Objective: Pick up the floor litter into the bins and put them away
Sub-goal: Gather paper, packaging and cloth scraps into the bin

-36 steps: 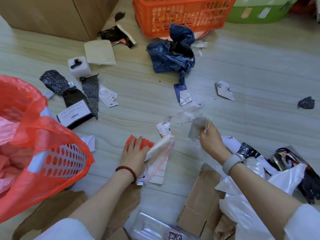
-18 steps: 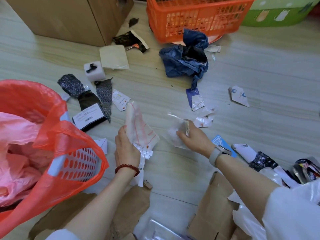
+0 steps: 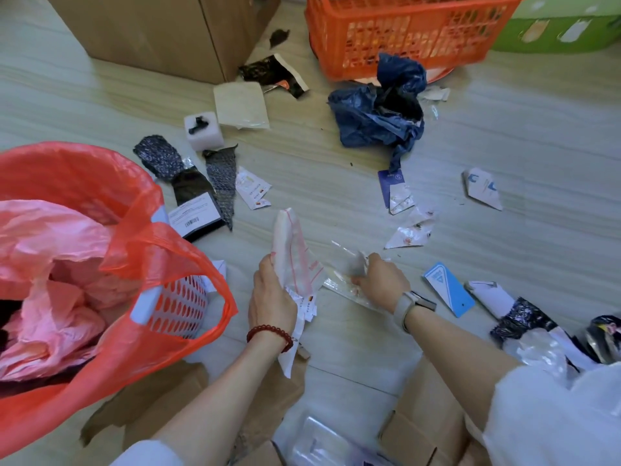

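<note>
Litter is gathered in both hands above the floor (image 3: 336, 348). A white plastic bag with red lines (image 3: 291, 255) is gripped by the left hand (image 3: 270, 299), fingers curled round its lower part; the bag rises upright above that grip, and paper scraps (image 3: 295, 334) hang below it past the wrist. Just to the right of that grip, a crumpled clear wrapper (image 3: 347, 264) is pinched by the right hand (image 3: 383, 282), with the wrapper lying on the side of the fingers nearer the left hand and nearly touching the white bag. A clear strip (image 3: 349, 290) trails beneath the right hand. Left of the left hand, close by, the bin (image 3: 174, 297) is lined with an orange-red bag (image 3: 158, 237) and holds pink plastic (image 3: 50, 250). Beyond both grips, loose pieces remain on the floor: a blue bag (image 3: 376, 112), torn white wrappers (image 3: 408, 235), and a blue card (image 3: 448, 289) right of the right hand.
</note>
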